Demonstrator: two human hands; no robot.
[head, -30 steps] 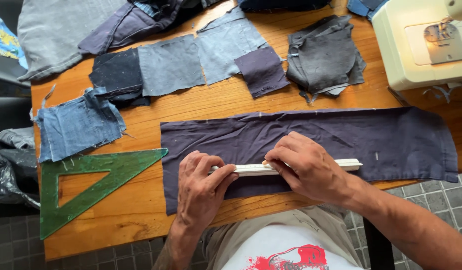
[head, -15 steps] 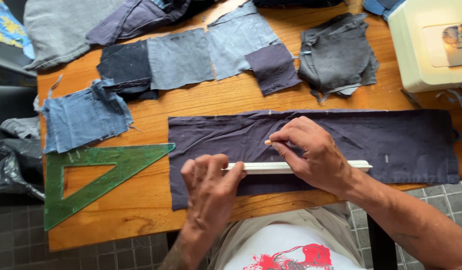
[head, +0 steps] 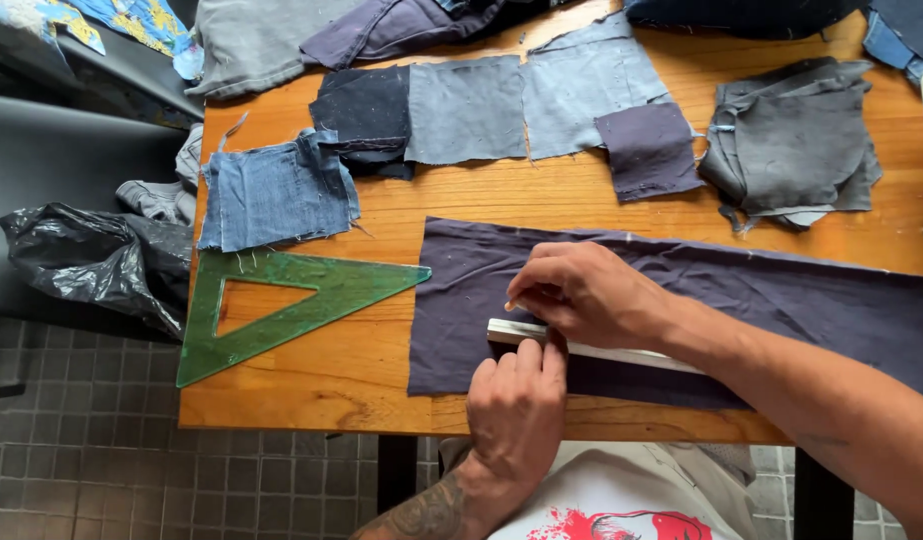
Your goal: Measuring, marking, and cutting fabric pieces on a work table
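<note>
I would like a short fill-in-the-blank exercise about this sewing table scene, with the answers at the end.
1. Both hands press a white ruler onto a long dark ____ fabric strip.
2. The green plastic ____ lies left of that strip.
3. The left hand holds the ruler's ____ end.
4. The right hand rests ____ the ruler.

Answers: purple; triangle; left; on

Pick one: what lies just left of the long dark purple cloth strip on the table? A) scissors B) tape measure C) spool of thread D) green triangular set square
D: the green triangular set square lies flat on the wooden table, its tip touching the left edge of the dark purple cloth strip, where the left hand and right hand press a white ruler.
</note>
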